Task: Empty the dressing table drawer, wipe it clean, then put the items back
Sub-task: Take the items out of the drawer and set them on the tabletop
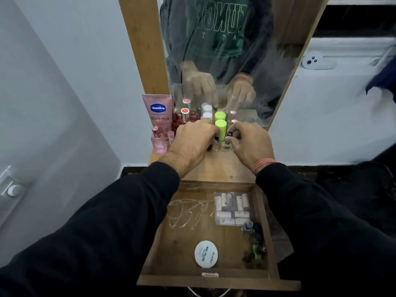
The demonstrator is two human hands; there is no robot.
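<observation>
Both hands up on the tabletop (216,168), working among small bottles crowded against the mirror (231,50). Right hand (250,144) pinches a small black-capped bottle (229,135) between thumb and fingertips. Left hand (192,140) has its fingers curled down over a dark little bottle (216,139) beside it; whether it truly grips or only steadies, I cannot tell. The drawer (276,249) is pulled out below the forearms and is not yet empty: a white round tin (206,254) near the front, a clear bag of small tubes (232,207) at the back right, a row of nail polish bottles (255,243) along the right wall, white scribbled marks (188,213) on the bare floor. Main risk, as I judge it: the tabletop cluster is tight, so a knuckle or sleeve could tip the green-capped bottle (220,127) or the red-topped bottle (184,114) and topple the neighbours. The pink glass bottle (158,140) stands at the left edge and could go over the side. A pink tube (159,113) leans at the back left. Little free space remains on top for what the drawer holds, and both forearms cross over the open drawer, so reaching down means drawing back first.
</observation>
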